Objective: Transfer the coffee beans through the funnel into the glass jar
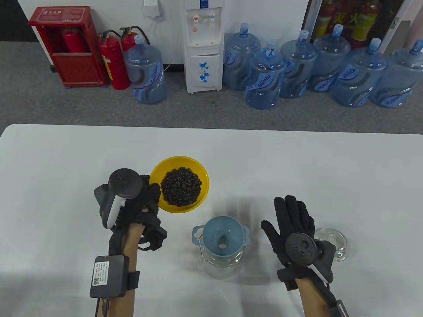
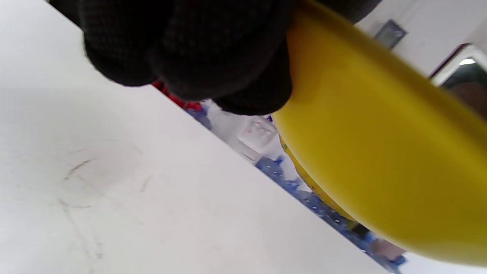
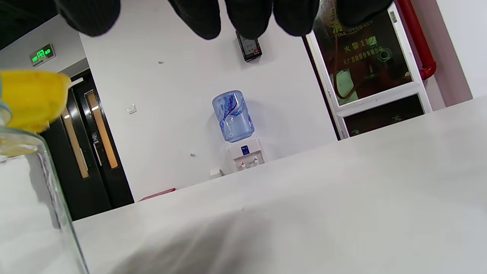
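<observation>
Far left of the funnel (image 1: 222,237), my left hand (image 1: 132,201) grips the yellow bowl (image 1: 180,189) w/ beans (image 1: 181,188), ready to pour. Right hand (image 1: 294,228) hovers near the jar (image 1: 219,264), fingers spread, holding nothing.

funnel (image 1: 224,238) on jar (image 1: 220,264), bowl (image 1: 180,189) behind-left

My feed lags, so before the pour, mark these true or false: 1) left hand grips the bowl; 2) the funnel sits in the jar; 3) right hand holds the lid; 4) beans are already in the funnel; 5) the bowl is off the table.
1) True: the left hand grips the bowl at its left rim.
2) True: the funnel sits in the mouth of the jar.
3) False: the right hand is flat and holds nothing; the lid lies beside it.
4) False: the funnel is empty; the beans are in the bowl.
5) True: the left wrist view shows it raised, tilted.
</observation>
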Available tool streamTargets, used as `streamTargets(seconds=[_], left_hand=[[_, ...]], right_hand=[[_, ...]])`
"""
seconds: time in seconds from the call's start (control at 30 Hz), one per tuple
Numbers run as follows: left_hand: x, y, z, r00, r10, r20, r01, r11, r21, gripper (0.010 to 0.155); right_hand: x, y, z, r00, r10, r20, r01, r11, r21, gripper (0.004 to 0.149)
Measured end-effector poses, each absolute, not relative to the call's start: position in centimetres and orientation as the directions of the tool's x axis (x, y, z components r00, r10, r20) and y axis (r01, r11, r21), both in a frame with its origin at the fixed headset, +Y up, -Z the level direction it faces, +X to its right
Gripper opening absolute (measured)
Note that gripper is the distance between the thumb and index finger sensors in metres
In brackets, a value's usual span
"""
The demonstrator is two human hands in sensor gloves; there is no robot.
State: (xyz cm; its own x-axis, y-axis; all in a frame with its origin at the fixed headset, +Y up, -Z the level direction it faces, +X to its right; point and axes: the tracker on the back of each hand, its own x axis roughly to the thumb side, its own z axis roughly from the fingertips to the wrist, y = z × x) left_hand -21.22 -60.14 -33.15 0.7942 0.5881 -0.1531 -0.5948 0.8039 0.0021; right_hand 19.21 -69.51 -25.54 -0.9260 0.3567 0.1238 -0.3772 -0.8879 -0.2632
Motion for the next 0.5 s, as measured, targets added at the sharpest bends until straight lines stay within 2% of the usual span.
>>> streamTargets(seconds=[0.23, 0.5], left_hand=[[-16.9, -57.7, -30.7, 0.808, 0.589, 0.029, -0.587, 0.808, -0.048, 0.047], [-14.5, -57.9, -30.2, 0.831, 0.548, 0.092, -0.548, 0.836, -0.031, 0.046]], right_hand=[[19.2, -69.5, -25.5, -0.928, 0.355, 0.112, -0.372, -0.887, -0.274, 0.078], [19.5, -69.6, -25.5, -0.923, 0.373, 0.095, -0.384, -0.882, -0.273, 0.078]])
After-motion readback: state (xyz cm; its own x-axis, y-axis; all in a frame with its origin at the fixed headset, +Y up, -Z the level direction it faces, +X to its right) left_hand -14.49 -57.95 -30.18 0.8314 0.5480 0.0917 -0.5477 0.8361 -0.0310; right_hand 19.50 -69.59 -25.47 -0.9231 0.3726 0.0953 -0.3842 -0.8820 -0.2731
